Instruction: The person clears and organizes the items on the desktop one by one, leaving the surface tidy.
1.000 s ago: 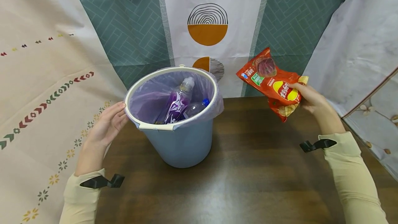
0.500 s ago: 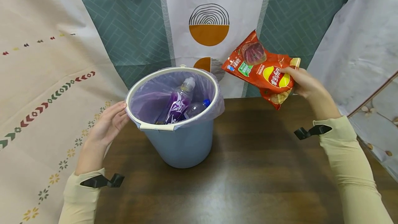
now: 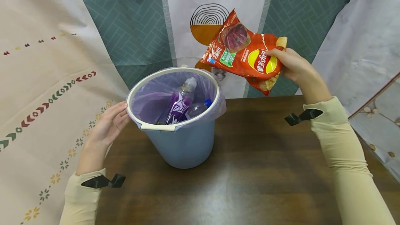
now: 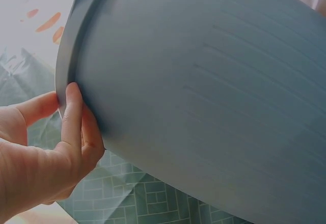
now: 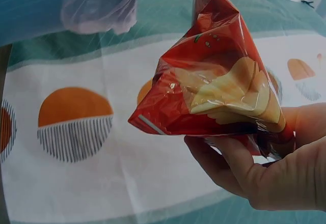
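A blue trash bin [image 3: 187,145] with a cream rim and a purple plastic liner stands on the table, tipped slightly toward the camera. My left hand [image 3: 109,124] pinches its rim at the left side, thumb and fingers on either face of the edge in the left wrist view. Inside lie a purple-labelled bottle [image 3: 179,103] and a clear bottle [image 3: 195,108] with a blue cap. My right hand [image 3: 292,64] grips a red chip bag [image 3: 240,49] by one end, in the air to the right of the bin and higher than its rim.
The dark wooden table [image 3: 250,176] extends in front and to the right of the bin. Patterned cloth [image 3: 131,20] hangs behind and at both sides. Part of the liner [image 3: 220,105] bulges over the bin's right rim.
My right hand has carried the chip bag leftward and upward, closer to the bin. The left hand and the bin have stayed in place.
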`<state>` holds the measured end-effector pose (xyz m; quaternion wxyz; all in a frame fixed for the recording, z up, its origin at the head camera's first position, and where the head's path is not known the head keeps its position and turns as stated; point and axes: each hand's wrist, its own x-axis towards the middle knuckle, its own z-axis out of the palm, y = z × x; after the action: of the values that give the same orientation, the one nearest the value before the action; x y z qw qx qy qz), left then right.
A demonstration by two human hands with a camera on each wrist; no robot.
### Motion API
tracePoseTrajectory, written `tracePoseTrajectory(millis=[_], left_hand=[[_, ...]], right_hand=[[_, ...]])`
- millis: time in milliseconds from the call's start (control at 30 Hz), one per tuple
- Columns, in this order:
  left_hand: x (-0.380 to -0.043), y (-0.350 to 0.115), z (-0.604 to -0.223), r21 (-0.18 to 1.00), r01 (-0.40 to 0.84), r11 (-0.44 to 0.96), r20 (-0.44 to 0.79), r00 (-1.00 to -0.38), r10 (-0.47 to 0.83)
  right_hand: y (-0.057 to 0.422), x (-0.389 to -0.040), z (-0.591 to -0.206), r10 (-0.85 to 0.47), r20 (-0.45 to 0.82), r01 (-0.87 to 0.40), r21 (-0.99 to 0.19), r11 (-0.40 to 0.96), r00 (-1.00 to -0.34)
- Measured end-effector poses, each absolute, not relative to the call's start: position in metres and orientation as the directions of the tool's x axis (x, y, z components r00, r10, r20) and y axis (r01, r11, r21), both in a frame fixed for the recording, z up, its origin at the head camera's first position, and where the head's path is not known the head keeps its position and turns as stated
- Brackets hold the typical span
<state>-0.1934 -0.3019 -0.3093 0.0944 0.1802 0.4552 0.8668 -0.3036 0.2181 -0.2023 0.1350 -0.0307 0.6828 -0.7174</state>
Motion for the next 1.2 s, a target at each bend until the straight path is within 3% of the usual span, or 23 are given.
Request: tracePoseTrajectory(millis=[200,467,900,1200], left_hand=[[-0.194,-0.302,-0.312,0.821,-0.003,-0.572,0.228,-0.915,0.332],[-0.194,-0.302,-0.312,0.814,0.002,-0.581,0.240,-0.912,0.334],[-0.190,-0.301,-0.311,0.799,0.003,-0.602,0.234,-0.923,0.306],[-0.189,-0.302,-0.310,0.810,0.000,-0.587,0.219,-0.928,0.303]], right_hand=[[0.197,-0.301,-0.190,-0.267,-0.086,0.085,-0.996,0.016,-0.960],[0.161,-0.296,-0.175,-0.296,0.024,-0.015,-0.999,-0.032,-0.955],[0.089,-0.289,-0.164,-0.345,0.097,-0.086,-0.995,-0.047,-0.934],[0.046,-0.286,-0.181,-0.399,0.084,-0.127,-0.989,0.082,-0.913]])
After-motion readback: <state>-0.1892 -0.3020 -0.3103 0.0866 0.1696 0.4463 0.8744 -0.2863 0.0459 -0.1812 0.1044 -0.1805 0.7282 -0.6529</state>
